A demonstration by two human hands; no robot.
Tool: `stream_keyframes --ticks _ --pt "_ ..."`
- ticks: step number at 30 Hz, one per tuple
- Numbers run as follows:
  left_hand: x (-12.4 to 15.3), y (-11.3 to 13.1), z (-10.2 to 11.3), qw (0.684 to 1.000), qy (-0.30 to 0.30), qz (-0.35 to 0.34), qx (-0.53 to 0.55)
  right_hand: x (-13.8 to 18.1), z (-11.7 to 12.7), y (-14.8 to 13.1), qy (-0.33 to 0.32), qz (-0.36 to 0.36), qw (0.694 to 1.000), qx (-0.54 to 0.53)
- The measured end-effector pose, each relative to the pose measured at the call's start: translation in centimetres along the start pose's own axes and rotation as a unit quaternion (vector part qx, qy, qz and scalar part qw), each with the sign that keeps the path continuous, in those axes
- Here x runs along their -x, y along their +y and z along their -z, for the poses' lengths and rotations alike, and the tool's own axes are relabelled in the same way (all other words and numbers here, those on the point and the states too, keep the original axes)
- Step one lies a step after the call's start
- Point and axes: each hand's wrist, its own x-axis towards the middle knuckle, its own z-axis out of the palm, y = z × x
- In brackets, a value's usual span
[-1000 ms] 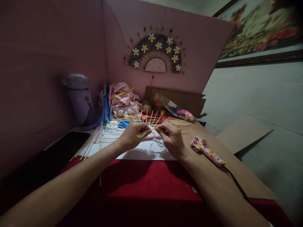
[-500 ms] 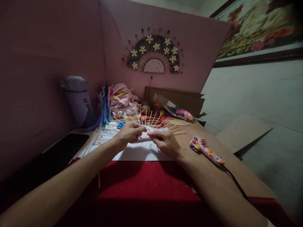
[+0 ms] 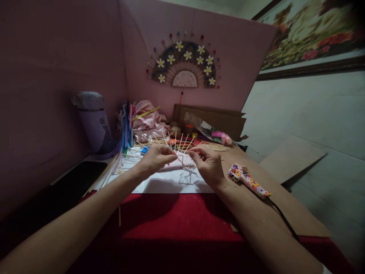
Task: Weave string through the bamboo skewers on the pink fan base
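Observation:
My left hand [image 3: 156,158] is closed in a pinch on a thin, bent pipe cleaner [image 3: 183,162] that hangs from its fingertips. Just to the right, my right hand [image 3: 207,163] has thumb and forefinger pressed together; whatever is between them is too small to make out. Under the hands lies a pale pink spotted half-round piece [image 3: 173,164], with thin wooden sticks [image 3: 175,140] fanning out behind it. Several short, bent greyish pipe cleaner pieces [image 3: 186,183] rest on the white paper [image 3: 159,186] in front.
A flower-patterned glue gun [image 3: 251,182] with a black cord lies on cardboard [image 3: 285,213] at right. At back left stand a purple tumbler [image 3: 92,125], coloured pipe cleaners [image 3: 125,125] and pink cloth [image 3: 148,116]. A decorated fan [image 3: 185,61] hangs on the pink board behind.
My hands have moved apart, the right one shifting right and its fingers rising. The bent pipe cleaner at my left fingertips and the pieces on the paper now show more clearly.

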Motion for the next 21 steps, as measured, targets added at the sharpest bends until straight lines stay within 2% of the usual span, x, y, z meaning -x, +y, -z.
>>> stream_keyframes --ticks 3,6,10,12,13,15,18,21 --pt "0.0 -0.3 -0.4 0.997 -0.034 -0.051 -0.05 0.1 -0.4 -0.1 -0.103 -0.004 0.991 -0.087" --pt "0.0 -0.7 -0.5 0.981 -0.022 -0.113 -0.159 0.4 -0.6 -0.2 -0.137 -0.015 0.988 -0.064" --pt "0.3 -0.9 -0.3 0.902 0.071 -0.166 -0.393 0.6 -0.3 -0.3 -0.118 -0.008 0.993 -0.006" --pt "0.4 -0.9 -0.2 0.873 0.092 -0.159 -0.451 0.6 -0.3 -0.2 -0.136 0.002 0.991 -0.004" --pt "0.4 -0.9 -0.2 0.87 0.097 -0.154 -0.458 0.6 -0.3 -0.1 -0.153 0.008 0.988 -0.007" --pt "0.2 -1.0 -0.2 0.886 0.097 -0.149 -0.427 0.6 -0.6 0.2 -0.184 0.011 0.983 -0.004" --pt "-0.2 -1.1 -0.3 0.947 0.059 -0.138 -0.285 0.6 -0.8 0.7 -0.2 -0.009 0.979 0.019" --pt "-0.2 -0.9 -0.4 0.992 0.006 -0.065 -0.111 0.5 -0.8 0.8 -0.203 -0.03 0.978 0.021"
